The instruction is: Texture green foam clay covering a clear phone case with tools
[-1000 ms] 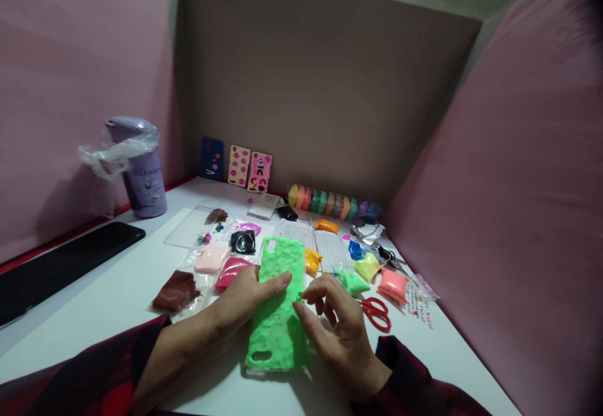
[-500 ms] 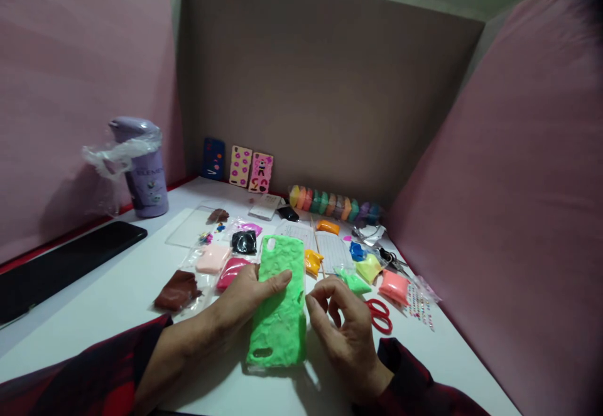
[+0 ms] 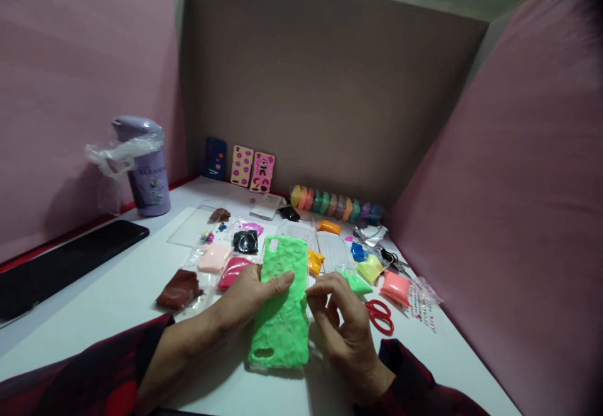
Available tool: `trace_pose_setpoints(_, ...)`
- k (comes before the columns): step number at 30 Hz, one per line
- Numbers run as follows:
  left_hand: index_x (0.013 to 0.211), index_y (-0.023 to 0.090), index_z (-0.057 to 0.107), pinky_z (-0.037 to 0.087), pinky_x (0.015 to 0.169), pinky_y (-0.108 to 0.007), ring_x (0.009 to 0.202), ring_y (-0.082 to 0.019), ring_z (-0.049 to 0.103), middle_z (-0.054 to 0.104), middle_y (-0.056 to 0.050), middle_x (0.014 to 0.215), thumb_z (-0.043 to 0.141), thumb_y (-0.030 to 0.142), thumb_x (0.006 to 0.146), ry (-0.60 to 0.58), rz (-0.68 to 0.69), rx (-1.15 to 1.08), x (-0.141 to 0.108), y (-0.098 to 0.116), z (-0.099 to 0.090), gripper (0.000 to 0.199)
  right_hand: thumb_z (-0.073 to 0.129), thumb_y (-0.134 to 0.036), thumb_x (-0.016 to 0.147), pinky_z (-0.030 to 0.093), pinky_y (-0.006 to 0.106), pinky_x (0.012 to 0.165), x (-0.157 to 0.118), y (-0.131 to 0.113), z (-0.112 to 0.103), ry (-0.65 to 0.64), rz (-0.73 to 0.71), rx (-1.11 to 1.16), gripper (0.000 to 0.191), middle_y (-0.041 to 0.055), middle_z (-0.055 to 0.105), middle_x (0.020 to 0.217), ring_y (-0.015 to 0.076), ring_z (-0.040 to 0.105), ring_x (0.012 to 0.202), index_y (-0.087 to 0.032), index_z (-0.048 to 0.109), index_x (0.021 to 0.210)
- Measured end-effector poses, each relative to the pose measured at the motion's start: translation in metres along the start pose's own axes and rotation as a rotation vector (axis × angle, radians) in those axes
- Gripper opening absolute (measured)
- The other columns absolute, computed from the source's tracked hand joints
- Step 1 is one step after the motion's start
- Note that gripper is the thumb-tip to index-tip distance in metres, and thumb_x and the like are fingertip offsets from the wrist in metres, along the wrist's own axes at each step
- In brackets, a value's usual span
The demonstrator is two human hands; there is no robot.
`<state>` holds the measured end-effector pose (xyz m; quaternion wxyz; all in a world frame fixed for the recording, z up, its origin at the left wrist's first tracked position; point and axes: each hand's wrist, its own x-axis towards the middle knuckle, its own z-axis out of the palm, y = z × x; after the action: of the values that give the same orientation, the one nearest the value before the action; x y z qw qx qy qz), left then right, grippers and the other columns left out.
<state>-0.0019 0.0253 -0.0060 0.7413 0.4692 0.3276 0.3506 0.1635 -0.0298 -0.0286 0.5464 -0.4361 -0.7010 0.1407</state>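
Left hand (image 3: 249,291) is clamped on a green phone case (image 3: 282,325), thumb pressed flat across its lumpy face and the fingers out of sight behind it. Right hand (image 3: 346,328) stands apart from the left, thumb and forefinger drawn close together right by the case's right edge; whether they touch the edge or pinch anything I cannot tell. The case is tilted up over the near middle of the white surface (image 3: 117,322), one oval opening near its top left corner and another near the bottom.

Just beyond the left hand lie a deep pink packet (image 3: 234,271), a pale pink packet (image 3: 214,257) and a black packet (image 3: 245,242), with a brown packet (image 3: 178,290) nearer. Red-handled scissors (image 3: 380,316) rest beside the right hand, near a coral packet (image 3: 396,287). Three decorated cases (image 3: 242,166) lean on the back wall, and a purple tumbler (image 3: 153,183) stands at the left.
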Motion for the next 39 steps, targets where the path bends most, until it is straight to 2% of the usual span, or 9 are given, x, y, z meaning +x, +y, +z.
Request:
trace_pose_setpoints(3,0.103,0.011,0.067,0.053,0.069,-0.032,0.075,-0.022,0.067,0.072,-0.011,0.083,0.074,0.033,0.072,-0.017,0.031,-0.018,-0.002,0.001,0.001,0.039,0.050,-0.016,0.086,0.038,0.025,0.051,-0.001,-0.001,0.000,0.034,0.011,0.028,0.006,0.0042,0.050,0.079,0.0164,0.049,0.070,-0.020,0.055,0.084)
trace_pose_setpoints(6,0.103,0.011,0.068,0.053,0.068,-0.032,0.072,-0.021,0.066,0.073,-0.011,0.082,0.073,0.032,0.072,-0.022,0.036,-0.009,-0.002,0.002,0.002,0.037,0.050,-0.017,0.086,0.038,0.025,0.051,-0.001,-0.002,0.001,0.027,0.011,0.041,0.006,0.0044,0.050,0.080,0.0165,0.050,0.071,-0.020,0.054,0.084)
trace_pose_setpoints(13,0.097,0.012,0.070,0.053,0.065,-0.031,0.068,-0.021,0.066,0.073,-0.010,0.081,0.078,0.036,0.066,-0.003,0.014,0.017,0.000,0.001,0.000,0.040,0.049,-0.016,0.086,0.042,0.026,0.053,0.001,0.000,0.000,-0.029,-0.023,-0.003,0.009,0.0054,0.054,0.083,0.0168,0.051,0.072,-0.020,0.056,0.091)
trace_pose_setpoints(18,0.087,0.010,0.071,0.053,0.063,-0.030,0.064,-0.021,0.067,0.072,-0.010,0.076,0.078,0.045,0.063,-0.028,0.021,0.010,0.001,-0.002,0.001,0.043,0.052,-0.019,0.086,0.041,0.026,0.053,0.002,-0.001,-0.001,-0.018,0.011,-0.045,0.003,0.0038,0.053,0.079,0.0155,0.050,0.068,-0.020,0.055,0.086)
trace_pose_setpoints(21,0.084,0.011,0.070,0.053,0.061,-0.028,0.062,-0.019,0.066,0.073,-0.009,0.075,0.079,0.044,0.062,-0.006,0.022,-0.029,0.000,-0.002,0.003,0.040,0.050,-0.024,0.088,0.040,0.026,0.055,0.002,-0.005,-0.001,0.023,0.071,-0.041,0.008,0.0027,0.053,0.078,0.0141,0.048,0.065,-0.019,0.054,0.083)
trace_pose_setpoints(24,0.085,0.012,0.070,0.053,0.061,-0.029,0.061,-0.019,0.067,0.073,-0.010,0.075,0.078,0.042,0.064,0.026,0.044,-0.075,-0.001,-0.001,0.004,0.038,0.050,-0.032,0.090,0.039,0.025,0.054,0.003,-0.005,-0.001,0.040,0.207,0.019,0.014,0.0017,0.053,0.078,0.0127,0.047,0.062,-0.019,0.053,0.084)
trace_pose_setpoints(29,0.088,0.011,0.070,0.055,0.065,-0.034,0.066,-0.024,0.069,0.073,-0.012,0.076,0.077,0.044,0.064,0.056,0.035,-0.070,0.000,-0.001,0.004,0.042,0.055,-0.041,0.087,0.042,0.023,0.053,0.004,0.003,0.004,-0.039,0.438,0.254,0.022,-0.0001,0.053,0.077,0.0119,0.051,0.063,-0.019,0.052,0.087)
trace_pose_setpoints(33,0.088,0.010,0.069,0.055,0.064,-0.033,0.065,-0.023,0.069,0.073,-0.012,0.076,0.079,0.043,0.063,0.049,0.027,-0.083,0.001,-0.002,0.003,0.042,0.057,-0.039,0.086,0.042,0.022,0.053,0.005,0.005,0.005,-0.086,0.457,0.337,0.022,-0.0020,0.050,0.072,0.0107,0.050,0.061,-0.018,0.053,0.081)
trace_pose_setpoints(39,0.090,0.011,0.070,0.054,0.061,-0.030,0.064,-0.022,0.068,0.073,-0.010,0.074,0.081,0.036,0.061,0.040,0.025,-0.089,0.002,-0.004,0.002,0.040,0.060,-0.037,0.083,0.042,0.021,0.051,0.005,0.003,0.005,-0.083,0.466,0.377,0.021,-0.0018,0.051,0.070,0.0104,0.049,0.059,-0.017,0.054,0.079)
